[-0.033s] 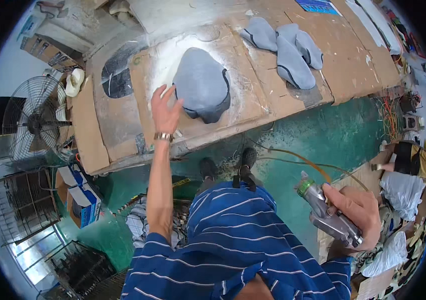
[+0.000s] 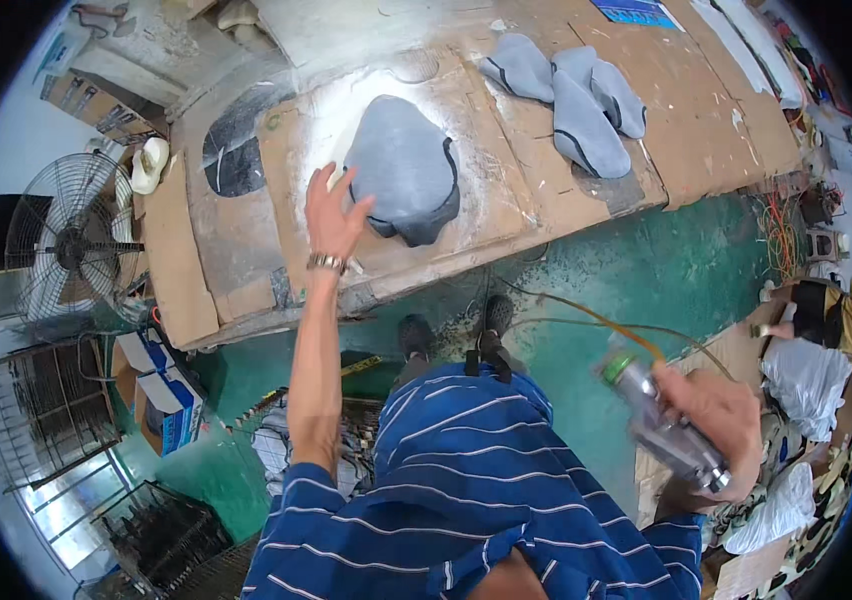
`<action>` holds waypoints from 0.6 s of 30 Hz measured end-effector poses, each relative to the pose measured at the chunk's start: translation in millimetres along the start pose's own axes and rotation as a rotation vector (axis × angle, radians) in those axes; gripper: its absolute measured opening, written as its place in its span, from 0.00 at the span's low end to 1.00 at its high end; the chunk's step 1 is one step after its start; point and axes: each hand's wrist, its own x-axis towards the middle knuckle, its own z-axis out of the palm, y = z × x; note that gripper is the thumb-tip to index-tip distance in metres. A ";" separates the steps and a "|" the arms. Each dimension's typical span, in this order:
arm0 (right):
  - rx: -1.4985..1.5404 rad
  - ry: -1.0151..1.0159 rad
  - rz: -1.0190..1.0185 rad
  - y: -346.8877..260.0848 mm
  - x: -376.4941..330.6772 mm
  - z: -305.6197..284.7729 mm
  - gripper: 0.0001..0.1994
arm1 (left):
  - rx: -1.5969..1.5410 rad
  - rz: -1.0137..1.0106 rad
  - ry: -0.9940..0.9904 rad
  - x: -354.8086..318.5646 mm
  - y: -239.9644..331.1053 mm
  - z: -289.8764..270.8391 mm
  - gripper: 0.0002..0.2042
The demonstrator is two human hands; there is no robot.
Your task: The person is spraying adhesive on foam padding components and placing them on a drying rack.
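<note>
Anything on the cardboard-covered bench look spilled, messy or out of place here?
Yes. White powdery overspray coats the cardboard around the grey moulded piece by the left hand. Three more grey pieces lie overlapping, not lined up. The right hand holds a spray can, blurred.

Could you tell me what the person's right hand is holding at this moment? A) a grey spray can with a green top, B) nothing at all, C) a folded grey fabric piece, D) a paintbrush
A: the right hand is wrapped around a grey spray can with a green top, held low beside the body, while the left hand reaches toward the grey fabric piece on the cardboard-covered table.
</note>
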 end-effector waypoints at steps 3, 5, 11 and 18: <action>-0.070 0.104 0.056 10.3 -7.2 -7.3 0.29 | 0.008 -0.017 -0.153 15.2 -7.3 14.4 0.19; 0.079 0.088 0.046 19.9 -10.8 -13.5 0.29 | 0.015 0.025 -0.130 16.3 -9.4 19.7 0.18; 0.116 0.010 0.043 49.4 -26.9 -28.9 0.34 | 0.029 0.078 -0.092 36.4 5.3 11.6 0.12; 0.226 0.015 0.060 71.2 -51.4 -33.4 0.33 | 0.144 0.227 -0.138 92.4 80.9 -6.2 0.08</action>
